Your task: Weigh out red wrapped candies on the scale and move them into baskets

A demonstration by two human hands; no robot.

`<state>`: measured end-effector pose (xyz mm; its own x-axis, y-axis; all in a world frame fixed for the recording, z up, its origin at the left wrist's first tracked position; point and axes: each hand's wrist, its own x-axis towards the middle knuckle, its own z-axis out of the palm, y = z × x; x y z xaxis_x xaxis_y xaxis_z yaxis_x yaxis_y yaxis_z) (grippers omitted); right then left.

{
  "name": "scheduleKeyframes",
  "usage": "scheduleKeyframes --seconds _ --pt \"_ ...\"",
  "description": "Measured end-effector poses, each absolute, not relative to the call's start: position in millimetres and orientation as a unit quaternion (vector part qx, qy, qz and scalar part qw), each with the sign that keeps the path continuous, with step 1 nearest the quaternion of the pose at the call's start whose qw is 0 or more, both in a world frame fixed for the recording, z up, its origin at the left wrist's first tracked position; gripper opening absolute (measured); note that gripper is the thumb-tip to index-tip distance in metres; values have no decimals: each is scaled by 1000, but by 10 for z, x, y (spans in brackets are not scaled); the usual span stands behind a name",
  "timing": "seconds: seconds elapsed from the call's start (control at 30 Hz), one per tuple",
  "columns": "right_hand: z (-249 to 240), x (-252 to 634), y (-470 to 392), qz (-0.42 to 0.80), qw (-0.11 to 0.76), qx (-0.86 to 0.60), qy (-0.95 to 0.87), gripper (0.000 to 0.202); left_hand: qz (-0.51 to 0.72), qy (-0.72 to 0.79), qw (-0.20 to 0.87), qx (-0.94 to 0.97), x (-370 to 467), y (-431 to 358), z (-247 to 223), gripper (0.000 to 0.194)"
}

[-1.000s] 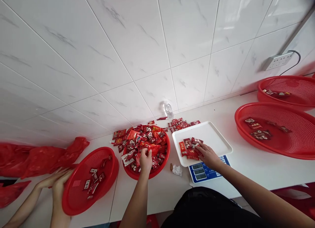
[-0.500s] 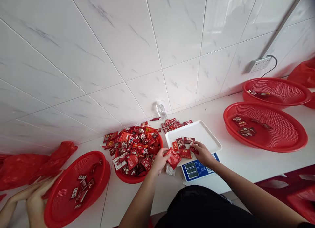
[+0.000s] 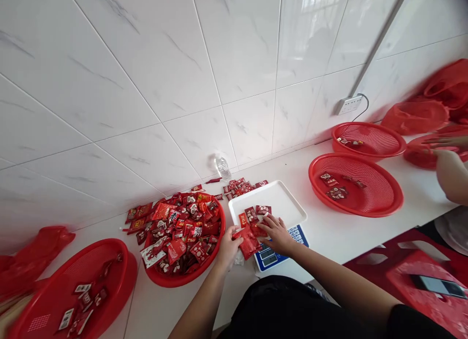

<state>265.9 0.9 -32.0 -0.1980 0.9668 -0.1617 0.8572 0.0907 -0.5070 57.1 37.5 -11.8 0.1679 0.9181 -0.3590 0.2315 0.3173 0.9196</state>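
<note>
My left hand [image 3: 227, 249] grips a red plastic packet [image 3: 248, 245] by its left side, at the near left corner of a white tray [image 3: 283, 201]. The tray lies on a blue digital scale [image 3: 267, 259]. Over the tray's near edge, my right hand [image 3: 280, 237] is open, fingers spread across small red snack packets; its fingertips seem to touch some, though contact is partly hidden. More dark red packets [image 3: 250, 214] rest on the tray beyond my fingers. Left of my left hand, a red basket [image 3: 166, 280] is heaped with mixed snack packets.
Loose packets [image 3: 238, 188] and a clear bottle [image 3: 222, 166] stand near the tiled wall. Red baskets with a few packets sit at the right [image 3: 397, 192] and left [image 3: 127, 275]. At the far right, another person's hand [image 3: 444, 144] touches red plastic.
My right hand has gone from pinching a small packet to lying spread over the packets. My left hand has lowered the red packet slightly. The view has turned right, bringing another person's arm into sight.
</note>
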Motion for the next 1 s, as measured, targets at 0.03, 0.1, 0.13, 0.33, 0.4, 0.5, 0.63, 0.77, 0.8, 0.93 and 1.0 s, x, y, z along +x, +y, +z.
scheduleKeyframes --seconds 0.03,0.1,0.13,0.33,0.4,0.5,0.63,0.77,0.8,0.93,1.0 --pt "-304 2653 34 260 101 -625 -730 56 302 576 610 454 530 356 -102 35" --pt "-283 2644 88 264 95 -624 -729 57 310 580 662 360 443 329 -91 33" --pt "-279 2642 114 263 97 -622 -731 56 319 581 678 318 404 322 -93 32" --pt "-299 2671 198 255 123 -614 -737 43 349 578 712 192 334 304 -50 30" --pt "-303 2698 199 258 129 -610 -738 43 346 571 724 174 344 284 -10 29" --pt "-309 2755 185 259 161 -611 -731 43 354 554 741 136 336 252 5 26" --pt "-354 2866 145 258 213 -621 -709 45 360 542 751 110 299 198 -54 25" --pt "-434 2970 118 259 279 -638 -669 44 359 541 758 69 314 98 -40 30" --pt "-448 2979 122 258 302 -640 -658 44 355 538 762 59 327 72 -21 31" --pt "-425 2894 178 258 326 -614 -671 44 347 529 773 45 373 -4 41 36" --pt "-369 2796 222 253 265 -598 -713 49 344 523 778 51 379 -27 43 37"
